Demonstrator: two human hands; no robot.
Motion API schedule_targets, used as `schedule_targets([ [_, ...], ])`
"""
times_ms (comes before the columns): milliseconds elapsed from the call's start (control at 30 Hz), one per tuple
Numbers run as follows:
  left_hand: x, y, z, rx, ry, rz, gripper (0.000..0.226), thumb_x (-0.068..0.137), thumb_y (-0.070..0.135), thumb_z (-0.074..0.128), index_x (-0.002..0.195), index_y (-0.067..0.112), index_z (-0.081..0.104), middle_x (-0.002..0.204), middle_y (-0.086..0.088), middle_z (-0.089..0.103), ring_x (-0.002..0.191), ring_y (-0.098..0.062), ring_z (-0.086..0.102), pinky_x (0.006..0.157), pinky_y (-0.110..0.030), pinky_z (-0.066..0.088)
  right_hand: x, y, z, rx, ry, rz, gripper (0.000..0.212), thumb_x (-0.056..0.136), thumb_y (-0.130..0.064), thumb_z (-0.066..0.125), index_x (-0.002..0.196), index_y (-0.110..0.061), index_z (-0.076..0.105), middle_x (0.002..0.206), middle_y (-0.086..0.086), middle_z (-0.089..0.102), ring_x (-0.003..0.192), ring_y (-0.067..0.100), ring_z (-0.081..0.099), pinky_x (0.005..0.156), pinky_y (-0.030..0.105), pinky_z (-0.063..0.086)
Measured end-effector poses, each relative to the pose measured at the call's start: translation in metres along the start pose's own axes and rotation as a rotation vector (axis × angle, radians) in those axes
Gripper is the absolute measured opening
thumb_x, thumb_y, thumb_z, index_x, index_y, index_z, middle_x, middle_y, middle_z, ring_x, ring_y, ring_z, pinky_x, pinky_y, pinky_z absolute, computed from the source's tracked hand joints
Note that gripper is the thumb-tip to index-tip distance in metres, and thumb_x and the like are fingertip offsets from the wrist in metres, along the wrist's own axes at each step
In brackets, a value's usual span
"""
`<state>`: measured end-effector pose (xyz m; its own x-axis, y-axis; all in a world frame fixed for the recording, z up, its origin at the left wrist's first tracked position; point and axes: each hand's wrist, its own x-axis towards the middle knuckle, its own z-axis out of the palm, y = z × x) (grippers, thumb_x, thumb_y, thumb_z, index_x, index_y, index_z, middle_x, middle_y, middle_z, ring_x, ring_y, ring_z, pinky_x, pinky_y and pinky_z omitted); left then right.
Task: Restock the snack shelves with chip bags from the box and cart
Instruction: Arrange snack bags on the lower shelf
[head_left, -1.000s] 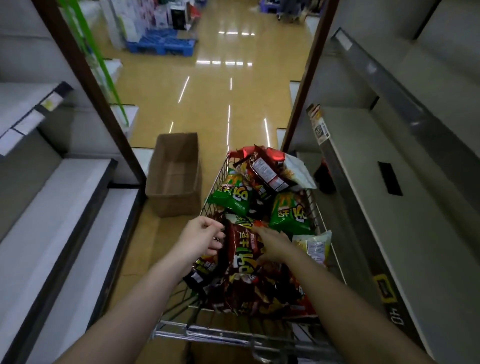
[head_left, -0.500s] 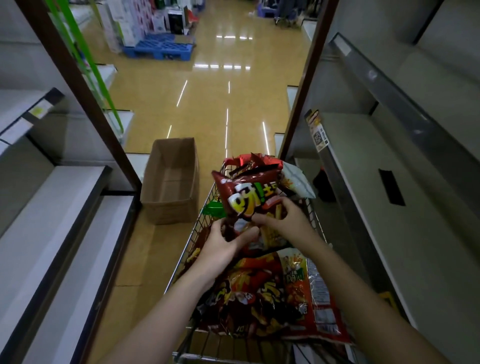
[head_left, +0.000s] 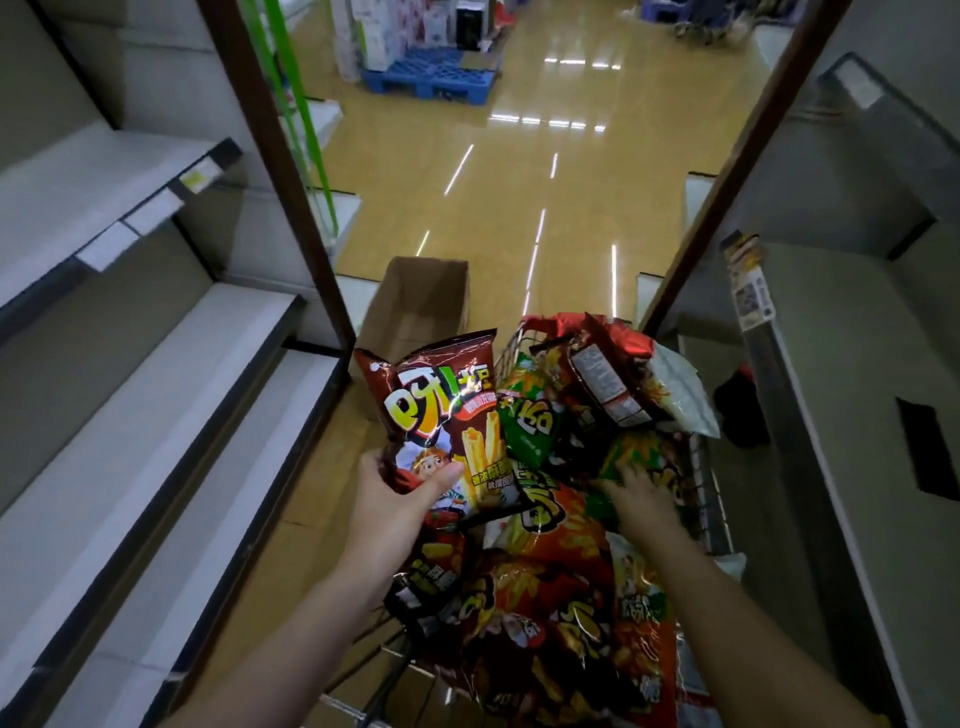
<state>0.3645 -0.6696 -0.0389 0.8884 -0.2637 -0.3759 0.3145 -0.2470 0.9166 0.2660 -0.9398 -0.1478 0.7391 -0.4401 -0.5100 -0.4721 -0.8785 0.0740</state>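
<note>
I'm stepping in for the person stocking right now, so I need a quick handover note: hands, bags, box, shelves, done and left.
Left hand: grips a brown chip bag by its lower edge, held upright above the cart's left side.
Right hand: reaching into the cart, fingers on a green chip bag; whether they grip it is unclear.
Cart: heaped with brown, green and red-orange bags.
Cardboard box: on the floor ahead of the cart, open; no bags visible inside.
Shelves on the left and on the right: no bags on them in view.
Done: one bag lifted out. Left: shelve it, then the rest.
</note>
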Motion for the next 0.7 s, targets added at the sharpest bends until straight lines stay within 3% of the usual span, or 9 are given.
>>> schedule_targets([
  [200, 0.004, -0.004, 0.001, 0.043, 0.05, 0.001, 0.086, 0.075, 0.041, 0.078, 0.144, 0.019, 0.031, 0.126, 0.004, 0.051, 0.103, -0.013, 0.05, 0.088, -0.031, 0.037, 0.013, 0.0, -0.002, -0.165, 0.001, -0.046, 0.057, 0.096, -0.012, 0.052, 0.149, -0.024, 0.033, 0.162, 0.012, 0.009, 0.149, 0.035, 0.005, 0.116, 0.055, 0.02],
  [367, 0.009, -0.01, 0.011, 0.111, 0.016, 0.004, 0.096, 0.063, 0.05, 0.082, 0.14, 0.021, 0.033, 0.131, 0.002, 0.053, 0.113, -0.021, 0.056, 0.096, -0.04, 0.046, 0.007, 0.02, -0.045, -0.088, -0.002, -0.166, 0.047, 0.099, -0.027, 0.051, 0.145, -0.031, 0.038, 0.155, 0.006, 0.029, 0.141, 0.03, 0.024, 0.107, 0.048, 0.033],
  [500, 0.009, -0.009, 0.024, 0.158, -0.018, -0.001, 0.086, 0.074, 0.032, 0.081, 0.136, 0.012, 0.026, 0.122, -0.002, 0.049, 0.103, -0.019, 0.055, 0.084, -0.03, 0.043, -0.024, 0.04, -0.094, 0.199, 0.025, -0.213, 0.041, 0.095, -0.035, 0.06, 0.134, -0.029, 0.051, 0.134, 0.001, 0.053, 0.124, 0.025, 0.048, 0.097, 0.038, 0.045],
  [600, 0.008, -0.005, 0.032, 0.181, 0.007, 0.053, 0.076, 0.075, 0.024, 0.081, 0.126, 0.017, 0.025, 0.118, 0.0, 0.05, 0.096, -0.013, 0.056, 0.075, -0.02, 0.044, -0.055, 0.047, -0.129, 0.531, 0.055, -0.231, 0.03, 0.088, -0.044, 0.066, 0.114, -0.031, 0.057, 0.11, -0.009, 0.062, 0.102, 0.014, 0.061, 0.088, 0.034, 0.052],
  [700, 0.005, 0.003, 0.036, 0.178, -0.038, 0.09, 0.08, 0.078, 0.014, 0.078, 0.136, 0.018, 0.023, 0.12, 0.008, 0.046, 0.094, -0.004, 0.053, 0.061, -0.008, 0.044, -0.086, 0.04, -0.161, 0.84, 0.105, -0.288, 0.052, 0.077, -0.062, 0.066, 0.117, -0.031, 0.06, 0.111, -0.01, 0.067, 0.099, 0.01, 0.065, 0.087, 0.038, 0.056],
])
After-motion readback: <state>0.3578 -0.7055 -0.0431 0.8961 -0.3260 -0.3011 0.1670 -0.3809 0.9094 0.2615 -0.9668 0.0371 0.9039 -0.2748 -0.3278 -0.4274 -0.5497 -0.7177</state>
